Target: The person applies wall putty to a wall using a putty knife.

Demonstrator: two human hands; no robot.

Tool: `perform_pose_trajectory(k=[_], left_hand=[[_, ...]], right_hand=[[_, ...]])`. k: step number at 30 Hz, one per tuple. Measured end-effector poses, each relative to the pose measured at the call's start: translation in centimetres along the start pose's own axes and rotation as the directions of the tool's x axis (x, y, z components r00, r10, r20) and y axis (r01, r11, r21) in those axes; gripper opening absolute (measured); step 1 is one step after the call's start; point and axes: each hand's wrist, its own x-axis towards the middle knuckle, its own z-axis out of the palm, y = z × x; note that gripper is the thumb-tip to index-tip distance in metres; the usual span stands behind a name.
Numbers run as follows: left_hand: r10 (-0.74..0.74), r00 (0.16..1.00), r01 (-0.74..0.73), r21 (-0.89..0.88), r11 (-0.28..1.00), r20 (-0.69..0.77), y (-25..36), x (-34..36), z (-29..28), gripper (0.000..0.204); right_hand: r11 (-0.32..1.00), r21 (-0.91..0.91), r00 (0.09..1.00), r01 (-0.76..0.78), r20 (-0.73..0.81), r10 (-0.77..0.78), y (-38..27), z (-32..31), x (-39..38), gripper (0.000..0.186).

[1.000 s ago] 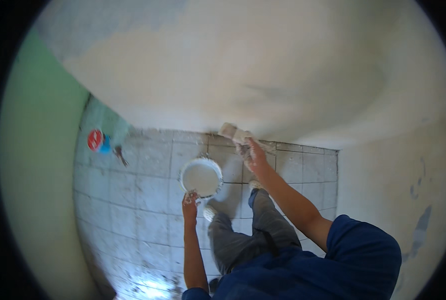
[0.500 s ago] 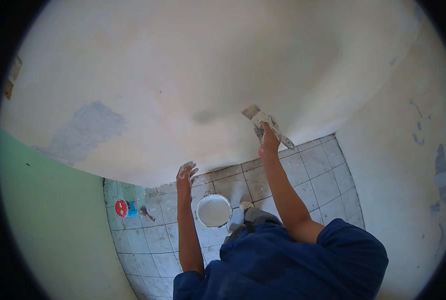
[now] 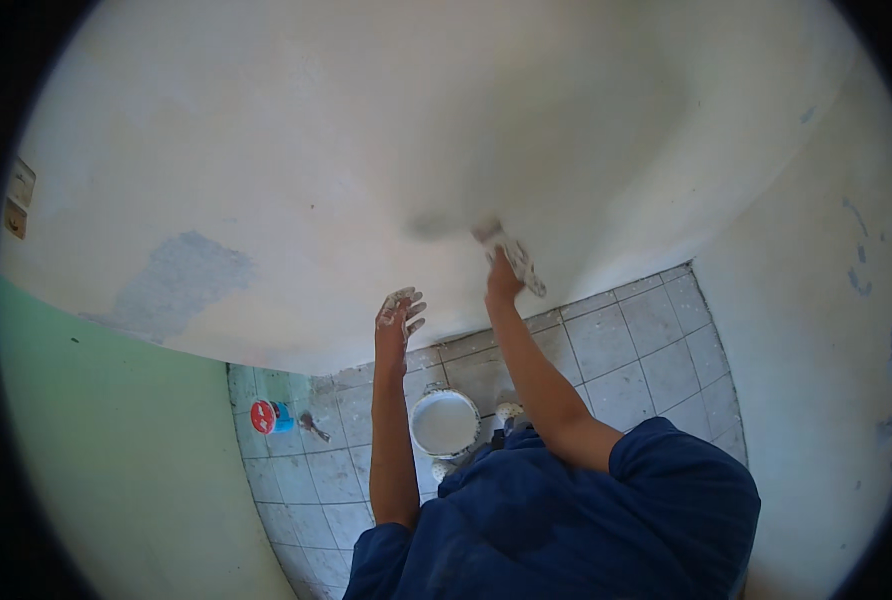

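Observation:
A wide paintbrush [image 3: 490, 232], caked with white paint and slightly blurred, is gripped in my right hand [image 3: 504, 280]. Its bristles point up and left at the pale wall [image 3: 586, 120]; whether they touch it I cannot tell. My left hand [image 3: 398, 315], smeared with white, is raised near the foot of that wall with its fingers apart and nothing in them. On the floor below, between my forearms, stands a bucket [image 3: 415, 436] of white paint with a stained rim.
Grey floor tiles [image 3: 616, 400] are spattered with white. At left, a small blue tub with a red lid [image 3: 270, 417] lies beside another brush [image 3: 313, 427]. A green wall [image 3: 116, 420] bounds the left, a patchy wall [image 3: 796, 330] the right. Switch plates [image 3: 19, 200] sit far left.
My right hand has moved left with the brush. My left hand has risen and shifted slightly right, its fingers spreading more. The view has shifted a little.

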Motion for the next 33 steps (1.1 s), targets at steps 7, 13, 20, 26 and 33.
perform_pose_trajectory(k=[7, 13, 20, 26, 33], left_hand=[[0.058, 0.993, -0.065, 0.066, 0.996, 0.101, 2.0, -0.6, -0.8, 0.038], [0.084, 0.993, -0.089, 0.053, 0.995, 0.082, 2.1, -0.1, -2.0, 0.033], [0.102, 0.995, -0.102, -0.042, 0.994, 0.02, 1.3, -1.0, -1.8, 0.028], [0.074, 0.997, -0.074, 0.011, 0.997, 0.007, 1.6, -1.9, -1.7, 0.025], [0.102, 0.994, -0.103, -0.023, 0.994, -0.029, 0.6, -1.7, -4.0, 0.026]], right_hand=[[0.994, -0.072, 0.995, 0.082, -0.052, -0.085, 1.0, 0.7, 5.7, 0.033], [0.759, 0.634, 0.979, 0.148, 0.012, -0.202, -22.1, 3.8, 3.5, 0.037], [0.321, -0.796, 0.704, 0.513, 0.175, -0.688, -6.3, 4.6, 1.1, 0.034], [0.996, -0.074, 0.998, -0.057, -0.032, 0.055, 6.4, 0.9, 1.8, 0.024], [0.779, 0.615, 0.978, 0.125, 0.057, -0.202, -19.2, 6.7, -1.1, 0.037]])
